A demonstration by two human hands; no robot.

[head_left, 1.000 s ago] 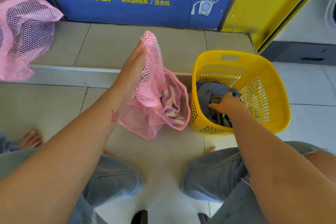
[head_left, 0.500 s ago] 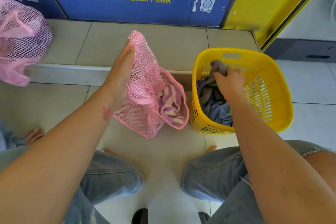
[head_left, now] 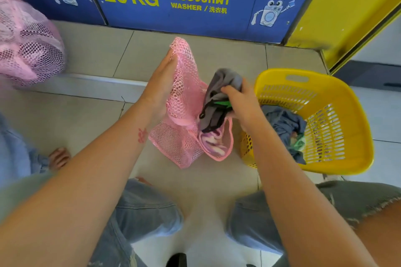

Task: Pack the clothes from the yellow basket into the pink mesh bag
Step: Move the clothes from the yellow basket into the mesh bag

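The pink mesh bag [head_left: 184,136] stands on the tiled floor at the centre, its mouth facing right with a pink and cream cloth [head_left: 213,144] inside. My left hand [head_left: 161,86] grips the bag's upper edge and holds it up. My right hand [head_left: 240,102] is shut on a bunched grey garment [head_left: 219,93] with black and green trim, held right over the bag's mouth. The yellow basket [head_left: 347,102] sits to the right, with blue-grey and green clothes [head_left: 286,128] in it.
A second filled pink mesh bag [head_left: 28,50] rests on the raised tile step at the far left. Blue washer panels [head_left: 195,2] line the back and a yellow panel [head_left: 351,6] stands at the right. My knees in jeans [head_left: 143,219] are below; another person's bare foot [head_left: 58,157] is at left.
My right hand has lifted the grey garment out of the yellow basket and carried it left to the bag's mouth. My left hand keeps hold of the bag.
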